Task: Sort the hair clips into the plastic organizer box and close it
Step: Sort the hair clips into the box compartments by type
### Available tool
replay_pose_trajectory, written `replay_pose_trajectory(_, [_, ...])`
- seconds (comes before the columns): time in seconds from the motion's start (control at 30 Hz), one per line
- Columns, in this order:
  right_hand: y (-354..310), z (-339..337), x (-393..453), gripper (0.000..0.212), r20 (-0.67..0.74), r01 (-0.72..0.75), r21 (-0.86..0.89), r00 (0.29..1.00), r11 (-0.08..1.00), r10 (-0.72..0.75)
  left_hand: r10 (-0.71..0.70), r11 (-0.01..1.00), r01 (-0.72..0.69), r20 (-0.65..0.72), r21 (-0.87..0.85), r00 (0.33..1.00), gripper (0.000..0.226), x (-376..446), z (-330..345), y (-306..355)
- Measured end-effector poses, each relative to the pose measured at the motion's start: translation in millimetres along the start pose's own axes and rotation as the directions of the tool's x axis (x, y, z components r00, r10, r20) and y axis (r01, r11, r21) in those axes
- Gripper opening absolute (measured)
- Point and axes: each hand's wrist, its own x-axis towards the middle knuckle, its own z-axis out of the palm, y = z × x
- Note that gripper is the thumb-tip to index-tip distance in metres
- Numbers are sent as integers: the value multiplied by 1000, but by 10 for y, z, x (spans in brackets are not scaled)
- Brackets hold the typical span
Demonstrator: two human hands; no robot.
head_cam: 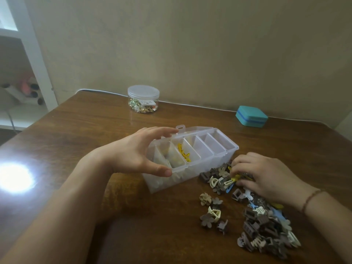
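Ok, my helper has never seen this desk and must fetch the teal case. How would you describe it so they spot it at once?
Start at the wooden table and follow its far edge along the wall to the right. The small teal case sits there alone, closed, beyond the clear organizer box. It is the only opaque container; the round jar is see-through.

A: Organizer box (219, 159): clear, colourless plastic; yellow clips (183, 153) in one compartment.

B: Loose hair clips (266, 225) toward the table's near right edge?

A: Mostly grey-brown and cream, a few light blue, some yellow.

B: Table (95, 126): dark brown wood grain. Far edge: clear jar (143, 99), frosted lid, gold and pale green contents; teal case (251, 116).
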Motion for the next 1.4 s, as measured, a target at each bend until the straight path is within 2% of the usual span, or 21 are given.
replay_pose_trajectory(0.07, [4, -69, 3, 23, -16, -38, 103, 999, 994, 40, 0, 1000, 0, -2, 3, 1000, 99, -5, 1, 3])
replay_pose_trajectory(0.13, [-54, -191, 36, 24, -35, -79, 291, 995, 953, 93, 3, 1000, -3, -3, 7, 1000, 99, -5, 1, 8])
replay_pose_trajectory(0.23, [-304, -404, 182, 17, -143, -24, 584, 981, 811, 132, 2, 1000, -2, -2, 0, 1000, 99, -6, -3, 12])
replay_pose_trajectory(0.3, [-507, -492, 346, 15, -223, 27, 676, 960, 736, 170, 4, 1000, -4, -5, -11, 1000, 99, -11, 0, 7])
replay_pose_trajectory(0.37, [-701, -505, 525, 11, -262, 46, 703, 944, 709, 199, 10, 1000, -10, -16, -14, 1000, 98, -12, 2, 3])
replay_pose_trajectory(0.5, [-944, -439, 703, 14, -191, 11, 625, 972, 781, 139, 11, 1000, -11, 0, -3, 1000, 100, -11, -6, 6])
replay_pose_trajectory(0.6, [-847, -483, 630, 11, -253, 48, 608, 958, 792, 136, 18, 1000, -18, -13, -2, 1000, 101, -11, -3, 3])
replay_pose_trajectory(0.7, [-531, -544, 463, 6, -283, 21, 565, 944, 825, 170, 12, 1000, -12, -15, -6, 1000, 101, -10, 4, -4])
replay_pose_trajectory(0.77, [-321, -527, 312, 17, -198, -24, 479, 971, 877, 135, 10, 1000, -10, -9, -1, 1000, 100, -8, -1, -3])
replay_pose_trajectory(0.83, [-177, -446, 181, 29, -54, -71, 326, 994, 943, 93, 8, 1000, -8, -8, -1, 1000, 100, -6, -1, -4])
replay_pose_trajectory(0.9, [-88, -317, 82, 32, 57, -69, 160, 997, 985, 61, 9, 1000, -9, -9, 1, 1000, 99, -1, 2, -10])
replay_pose_trajectory(0.97, [-43, -199, 17, 30, 97, -25, 81, 995, 996, 17, 10, 1000, -10, -8, 3, 1000, 99, 3, 5, -10])
replay_pose_trajectory(1.13, [46, 14, -12, 36, 43, 81, 62, 996, 995, -84, 10, 1000, -10, -5, 4, 1000, 98, -4, 1, -14])
replay_pose_trajectory(1.4, [66, 62, -13, 15, -106, 248, -43, 962, 968, -251, 10, 1000, -10, -8, -9, 1000, 100, -5, 2, 1])
